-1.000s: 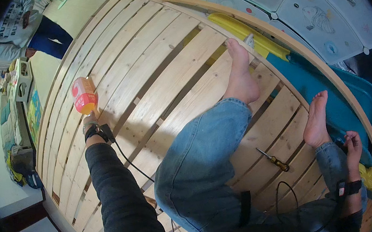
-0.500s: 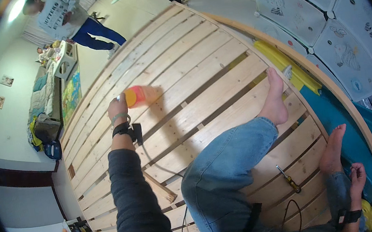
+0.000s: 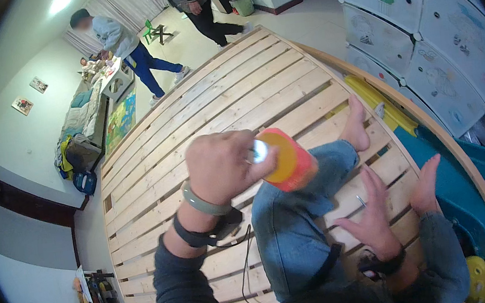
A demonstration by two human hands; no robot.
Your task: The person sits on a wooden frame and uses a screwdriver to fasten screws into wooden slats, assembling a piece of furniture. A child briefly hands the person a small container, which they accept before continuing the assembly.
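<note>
My left hand (image 3: 220,163) is raised over the bed slats and closed on a plastic jar with an orange lid and a red band (image 3: 295,160). The jar is tilted and blurred by motion, so its contents cannot be made out. A bright, shiny spot shows by the thumb. Down to the right, my right hand (image 3: 375,214) hovers open above the slats, thumb and fingers spread, holding nothing. Beside its fingers shows the thin metal shaft of a screwdriver (image 3: 360,200); the hand hides its handle.
I sit on a slatted wooden bed base (image 3: 202,111), legs in jeans. A curved wooden rail (image 3: 431,124) and teal plastic bin (image 3: 468,185) lie to the right, below white storage cubes (image 3: 448,62). Two people (image 3: 122,39) stand beyond the far edge. A black cable (image 3: 245,277) trails near my leg.
My left hand has brought the jar up off the slats, closer and to the right. My right hand has moved inward from the far right and spread open over the screwdriver. My view has shifted.
</note>
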